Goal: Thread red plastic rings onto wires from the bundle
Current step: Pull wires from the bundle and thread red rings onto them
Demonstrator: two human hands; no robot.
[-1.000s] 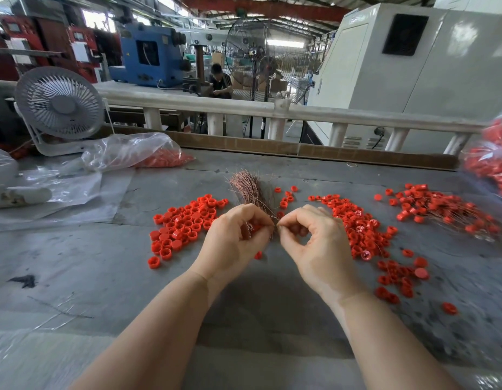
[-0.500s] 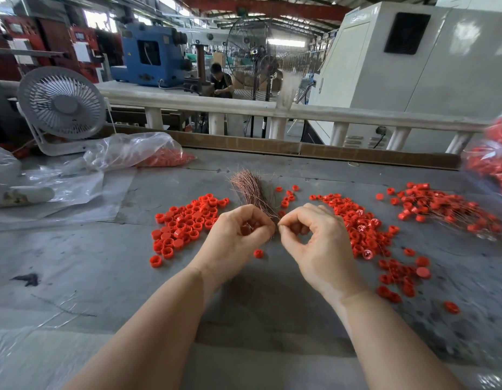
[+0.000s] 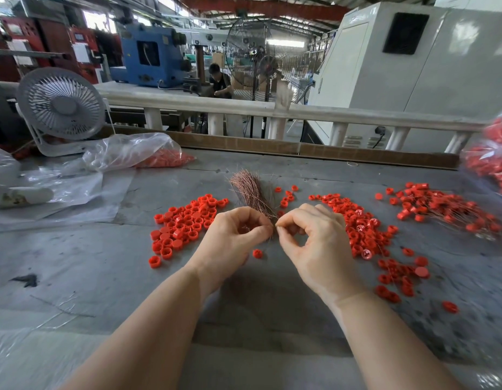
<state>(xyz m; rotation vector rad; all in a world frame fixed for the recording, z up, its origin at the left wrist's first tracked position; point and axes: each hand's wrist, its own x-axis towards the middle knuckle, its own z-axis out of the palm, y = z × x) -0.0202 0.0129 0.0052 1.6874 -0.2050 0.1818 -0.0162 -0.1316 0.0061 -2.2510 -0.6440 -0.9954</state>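
A: Where does it stand?

B: The left hand [image 3: 230,237] grips the near end of the fanned bundle of thin copper-coloured wires [image 3: 248,190], which spreads away toward twelve o'clock on the grey worktop [image 3: 75,263]. The right hand [image 3: 314,243] has thumb and forefinger pressed together at the bundle's tip, apparently pinching a single strand; it is too fine to confirm.

A: And the rings?

B: A heap of small red plastic rings [image 3: 185,223] lies at nine o'clock of the hands, a looser scatter of red rings [image 3: 365,232] at three o'clock, and one stray red ring [image 3: 257,253] sits just below the left thumb. A pile of rings already on wires [image 3: 446,209] lies out at two o'clock.

A: What might fail?

B: I judge the pinch could draw two strands instead of one, or the strand could slip free. If the left grip loosens, the bundle may splay and tangle.
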